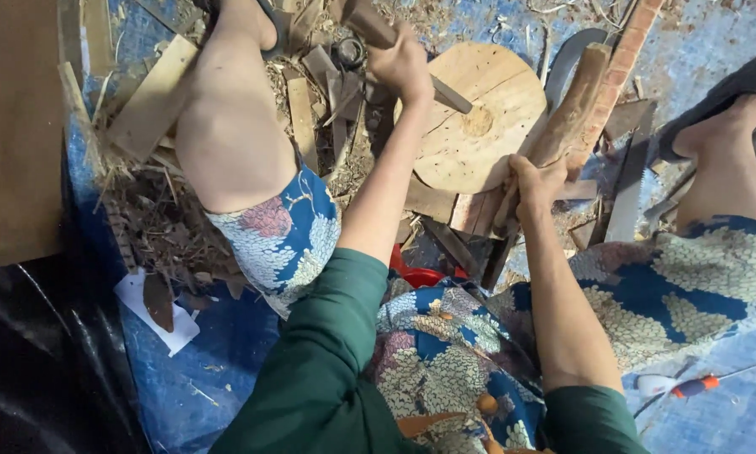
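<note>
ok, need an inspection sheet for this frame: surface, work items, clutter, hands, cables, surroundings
Surface: blue tarp on the ground, strewn with wood chips; a round wooden block sits ahead of the person.
Work items: long wooden piece leaning over the block's edge; a wooden-handled tool with its blade over the block.
Clutter: offcut planks, shavings pile, handsaw, white paper, orange-handled tool.
Hands: left hand grips the tool handle; right hand grips the lower end of the wooden piece.
Cables: nothing seen.
Surroundings: brick strip, black plastic sheet, brown board at left.
</note>
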